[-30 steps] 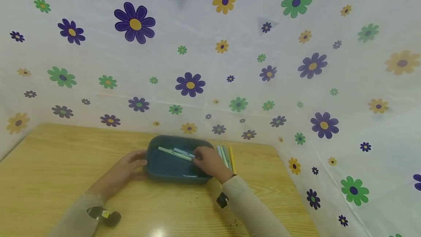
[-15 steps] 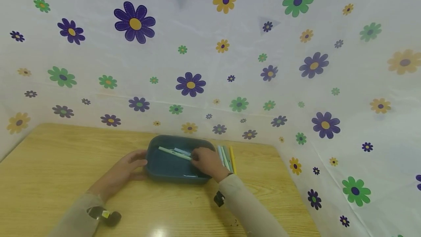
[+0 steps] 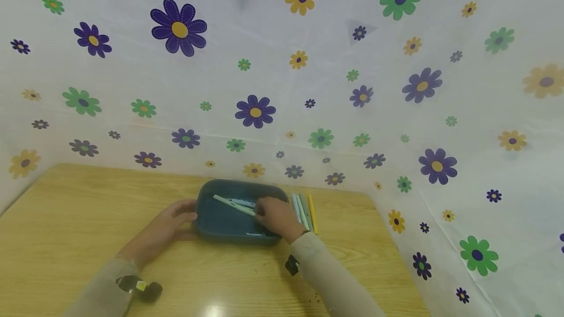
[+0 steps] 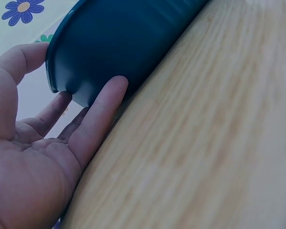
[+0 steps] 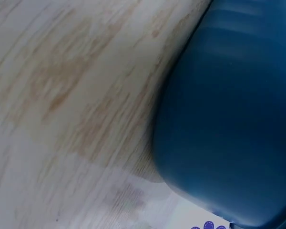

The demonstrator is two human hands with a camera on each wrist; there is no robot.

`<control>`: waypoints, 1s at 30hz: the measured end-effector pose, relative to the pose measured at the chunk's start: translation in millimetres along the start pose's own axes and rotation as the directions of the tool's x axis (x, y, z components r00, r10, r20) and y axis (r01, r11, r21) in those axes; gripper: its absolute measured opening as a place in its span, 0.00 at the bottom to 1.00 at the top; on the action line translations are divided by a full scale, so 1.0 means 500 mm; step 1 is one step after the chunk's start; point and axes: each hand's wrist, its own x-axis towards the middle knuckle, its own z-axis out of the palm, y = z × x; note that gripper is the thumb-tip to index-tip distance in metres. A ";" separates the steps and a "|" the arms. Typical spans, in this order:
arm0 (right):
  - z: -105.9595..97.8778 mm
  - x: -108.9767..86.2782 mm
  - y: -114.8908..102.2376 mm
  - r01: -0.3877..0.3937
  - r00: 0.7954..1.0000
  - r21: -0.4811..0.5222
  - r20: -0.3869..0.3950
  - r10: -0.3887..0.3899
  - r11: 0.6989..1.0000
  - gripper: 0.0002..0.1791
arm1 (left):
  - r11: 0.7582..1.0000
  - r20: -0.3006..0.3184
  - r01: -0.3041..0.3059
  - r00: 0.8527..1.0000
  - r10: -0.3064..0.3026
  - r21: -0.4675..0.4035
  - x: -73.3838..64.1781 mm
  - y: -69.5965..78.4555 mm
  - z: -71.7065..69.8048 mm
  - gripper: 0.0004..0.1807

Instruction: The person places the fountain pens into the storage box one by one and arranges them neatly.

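Note:
On the table stands a dark blue-green plastic box (image 3: 220, 226) with rounded corners. Inside lie a pale green pen (image 3: 233, 205), a light blue pen (image 3: 241, 202) and a thin pale item (image 3: 254, 234) by the front wall. My right hand (image 3: 278, 216) reaches over the right end into the box, fingers curled at the pale green pen's near end; the fingertips are partly hidden. My left hand (image 3: 175, 219) touches the box's left end. In the left wrist view its fingers (image 4: 102, 107) lie extended against the outer wall, one at the rim. The right wrist view shows mostly the box's outside (image 5: 224, 119).
Several pens (image 3: 301, 212) in pale blue, green and grey-green lie side by side right of the box, with a yellow pen (image 3: 312, 213) beside them. The wooden table (image 3: 88, 209) meets a flowered cloth (image 3: 211, 82) behind and to the right.
My right hand has shifted slightly left within the box. The pale green pen has turned a little, and the light blue pen has shifted beside it. The left hand stays at the box.

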 end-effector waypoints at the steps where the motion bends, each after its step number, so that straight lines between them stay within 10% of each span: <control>1: 0.000 0.000 0.000 0.002 1.000 -0.004 -0.005 -0.002 1.000 0.05 | 1.000 0.004 -0.007 1.000 0.007 0.003 0.000 0.000 -0.001 0.32; 30: 0.009 -0.004 -0.002 0.019 0.999 -0.017 -0.030 -0.020 1.000 0.06 | 1.000 -0.013 0.014 1.000 -0.014 0.007 0.004 -0.002 -0.006 0.32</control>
